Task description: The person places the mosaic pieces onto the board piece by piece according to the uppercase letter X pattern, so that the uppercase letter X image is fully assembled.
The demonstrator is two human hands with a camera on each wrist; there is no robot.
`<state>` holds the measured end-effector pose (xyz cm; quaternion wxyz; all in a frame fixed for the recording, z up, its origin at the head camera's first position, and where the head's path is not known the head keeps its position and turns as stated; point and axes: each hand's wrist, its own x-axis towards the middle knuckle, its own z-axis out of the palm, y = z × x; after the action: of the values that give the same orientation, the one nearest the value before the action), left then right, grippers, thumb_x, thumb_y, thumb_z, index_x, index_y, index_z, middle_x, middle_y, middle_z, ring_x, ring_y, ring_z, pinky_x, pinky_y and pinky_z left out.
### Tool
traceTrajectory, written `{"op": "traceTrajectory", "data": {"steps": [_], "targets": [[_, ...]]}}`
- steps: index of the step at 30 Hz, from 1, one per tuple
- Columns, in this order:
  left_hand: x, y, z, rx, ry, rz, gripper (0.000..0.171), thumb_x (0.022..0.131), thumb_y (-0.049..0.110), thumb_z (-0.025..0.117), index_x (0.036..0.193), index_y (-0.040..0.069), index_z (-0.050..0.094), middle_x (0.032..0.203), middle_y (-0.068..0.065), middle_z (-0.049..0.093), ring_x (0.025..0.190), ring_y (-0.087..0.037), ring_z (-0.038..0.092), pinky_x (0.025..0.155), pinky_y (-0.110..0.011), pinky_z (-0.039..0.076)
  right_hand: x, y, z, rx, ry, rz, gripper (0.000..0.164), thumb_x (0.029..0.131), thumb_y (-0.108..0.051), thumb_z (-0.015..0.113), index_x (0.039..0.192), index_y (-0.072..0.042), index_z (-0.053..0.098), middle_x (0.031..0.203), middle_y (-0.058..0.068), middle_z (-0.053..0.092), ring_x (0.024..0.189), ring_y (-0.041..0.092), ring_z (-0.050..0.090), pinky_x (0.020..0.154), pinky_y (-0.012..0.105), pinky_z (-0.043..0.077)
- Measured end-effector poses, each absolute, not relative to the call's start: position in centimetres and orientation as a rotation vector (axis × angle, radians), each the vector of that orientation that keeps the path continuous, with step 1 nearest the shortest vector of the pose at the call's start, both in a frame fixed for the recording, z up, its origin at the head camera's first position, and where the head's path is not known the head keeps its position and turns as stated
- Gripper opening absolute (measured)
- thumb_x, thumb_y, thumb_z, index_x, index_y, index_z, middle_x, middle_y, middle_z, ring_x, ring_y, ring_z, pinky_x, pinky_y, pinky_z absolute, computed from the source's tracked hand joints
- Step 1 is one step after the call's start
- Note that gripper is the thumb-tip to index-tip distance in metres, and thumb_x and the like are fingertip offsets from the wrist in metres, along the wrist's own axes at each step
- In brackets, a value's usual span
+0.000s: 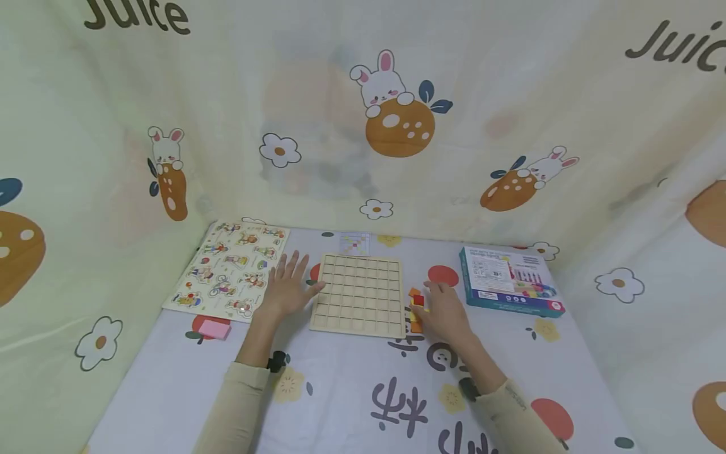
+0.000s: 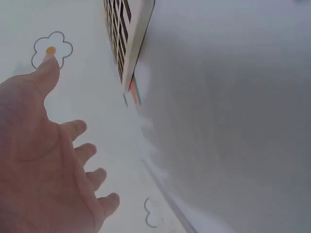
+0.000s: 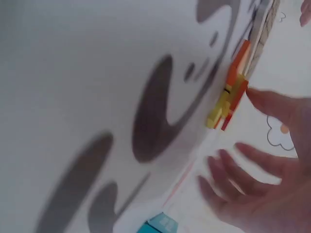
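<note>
Board of pale gridded wood [image 1: 358,295], flat at frame centre, between spread, empty left hand [image 1: 285,293] and loosely extended right hand [image 1: 448,312] by small red-orange-yellow blocks [image 1: 418,300], likely clustered for easy reach.

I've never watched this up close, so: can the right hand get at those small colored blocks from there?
Probably yes. The right hand is beside the blocks, thumb and fingers apart; the board lies on their other side, so nothing seems in the way.
</note>
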<state>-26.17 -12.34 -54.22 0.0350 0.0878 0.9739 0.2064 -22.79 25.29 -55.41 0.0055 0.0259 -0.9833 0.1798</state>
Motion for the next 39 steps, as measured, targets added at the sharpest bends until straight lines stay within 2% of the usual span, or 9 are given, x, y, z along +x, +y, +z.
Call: {"op": "traceTrajectory", "data": {"steps": [4, 6, 8, 13, 15, 19, 22, 30, 39], "targets": [[-26.1, -11.6, -54.8, 0.305, 2.975, 0.695, 0.087, 0.104, 0.060, 0.051, 0.167, 0.008, 0.021, 0.174, -0.019, 0.008, 0.159, -0.045, -0.001, 0.125, -0.069, 0.008, -22.8, 24.9, -55.5, 0.125, -3.014, 0.635, 0.038, 0.089, -0.022, 0.084, 0.122, -0.007, 0.075, 0.123, 0.013, 0.065, 0.105, 0.030, 0.059, 0.094, 0.049, 0.057], [-26.0, -11.3, -55.1, 0.312, 2.967, 0.721, 0.087, 0.104, 0.060, 0.052, 0.167, 0.008, 0.022, 0.174, -0.019, 0.009, 0.159, -0.046, 0.001, 0.125, -0.069, 0.010, -22.9, 24.7, -55.4, 0.181, -3.002, 0.640, 0.022, 0.089, -0.015, 0.081, 0.110, -0.009, 0.081, 0.110, 0.008, 0.071, 0.094, 0.025, 0.061, 0.084, 0.044, 0.058], [-26.0, -10.9, -55.4, 0.314, 2.956, 0.737, 0.087, 0.103, 0.060, 0.052, 0.167, 0.008, 0.023, 0.174, -0.019, 0.009, 0.159, -0.045, 0.003, 0.125, -0.068, 0.009, -22.9, 24.6, -55.3, 0.218, -3.005, 0.627, 0.015, 0.090, -0.010, 0.076, 0.104, -0.010, 0.082, 0.102, 0.006, 0.074, 0.086, 0.022, 0.061, 0.077, 0.039, 0.056], [-26.0, -10.3, -55.9, 0.335, 2.912, 0.754, 0.089, 0.103, 0.062, 0.052, 0.167, 0.007, 0.022, 0.174, -0.017, 0.009, 0.160, -0.043, 0.003, 0.126, -0.066, 0.009, -22.9, 24.2, -55.0, 0.168, -3.040, 0.610, 0.020, 0.089, -0.008, 0.073, 0.107, -0.006, 0.081, 0.107, 0.010, 0.077, 0.081, 0.021, 0.061, 0.066, 0.032, 0.051], [-26.0, -10.2, -56.1, 0.343, 2.897, 0.759, 0.090, 0.102, 0.061, 0.053, 0.167, 0.006, 0.021, 0.174, -0.017, 0.011, 0.160, -0.043, 0.004, 0.126, -0.066, 0.010, -22.9, 24.0, -54.8, 0.132, -3.064, 0.614, 0.024, 0.089, -0.013, 0.076, 0.112, -0.005, 0.080, 0.110, 0.011, 0.076, 0.084, 0.023, 0.063, 0.068, 0.034, 0.054], [-25.9, -10.2, -56.2, 0.381, 2.862, 0.768, 0.091, 0.101, 0.057, 0.058, 0.166, 0.004, 0.022, 0.173, -0.019, 0.013, 0.159, -0.046, 0.007, 0.126, -0.066, 0.012, -22.9, 23.8, -54.5, 0.093, -3.108, 0.621, 0.033, 0.090, -0.022, 0.081, 0.119, -0.008, 0.078, 0.111, 0.009, 0.077, 0.091, 0.025, 0.066, 0.081, 0.044, 0.060], [-25.8, -10.3, -56.3, 0.402, 2.826, 0.770, 0.091, 0.101, 0.054, 0.060, 0.165, 0.002, 0.022, 0.173, -0.020, 0.013, 0.158, -0.048, 0.007, 0.125, -0.067, 0.013, -23.1, 23.9, -54.7, 0.062, -3.120, 0.646, 0.031, 0.091, -0.024, 0.080, 0.119, -0.010, 0.078, 0.108, 0.008, 0.076, 0.091, 0.025, 0.065, 0.080, 0.044, 0.059], [-26.3, -10.4, -56.3, 0.399, 2.796, 0.795, 0.090, 0.102, 0.053, 0.059, 0.165, 0.001, 0.021, 0.173, -0.021, 0.012, 0.158, -0.047, 0.006, 0.126, -0.066, 0.013, -24.5, 24.3, -54.7, 0.003, -3.105, 0.699, 0.014, 0.094, -0.013, 0.075, 0.107, -0.011, 0.078, 0.099, 0.007, 0.075, 0.086, 0.025, 0.065, 0.070, 0.036, 0.057], [-26.4, -10.8, -56.2, 0.434, 2.759, 0.724, 0.080, 0.103, 0.045, 0.062, 0.165, 0.006, 0.029, 0.174, -0.016, 0.011, 0.159, -0.045, 0.006, 0.127, -0.064, 0.011, -25.8, 24.3, -54.4, -0.019, -3.024, 0.877, 0.016, 0.090, -0.011, 0.082, 0.105, -0.010, 0.076, 0.097, 0.007, 0.075, 0.085, 0.024, 0.067, 0.073, 0.035, 0.060]]}}
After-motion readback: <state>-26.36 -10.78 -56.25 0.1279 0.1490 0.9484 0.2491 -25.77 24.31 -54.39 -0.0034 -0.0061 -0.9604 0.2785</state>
